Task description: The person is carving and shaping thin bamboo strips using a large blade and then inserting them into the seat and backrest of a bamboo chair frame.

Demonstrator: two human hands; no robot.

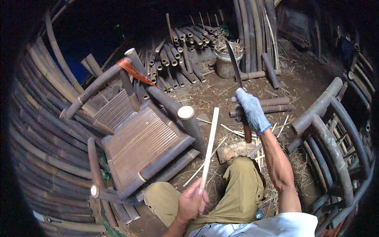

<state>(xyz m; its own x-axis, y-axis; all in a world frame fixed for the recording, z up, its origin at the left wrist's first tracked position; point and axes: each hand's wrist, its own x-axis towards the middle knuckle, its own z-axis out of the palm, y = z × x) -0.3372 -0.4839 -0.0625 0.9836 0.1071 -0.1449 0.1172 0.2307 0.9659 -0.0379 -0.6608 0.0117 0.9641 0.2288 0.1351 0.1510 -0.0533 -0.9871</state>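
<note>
Bare, my left hand [192,201] is closed around the lower end of a pale bamboo strip [210,146], which rises upright above my lap. My right hand [249,108], in a grey-blue knit glove, grips a long-bladed knife [234,63]. Its dark blade points up and away from me, and the brown handle end shows below the fist. Blade and strip are apart. Below the knife, a wooden block [236,151] lies on the ground just beyond my knee, with thin bamboo slivers around it.
A bamboo chair [146,148] with a slatted seat stands at my left. Another bamboo frame [333,146] is at the right. Cut bamboo poles [173,57] are piled at the back beside a bucket [226,65] of scraps. Short bamboo lengths [272,106] lie beyond my right hand.
</note>
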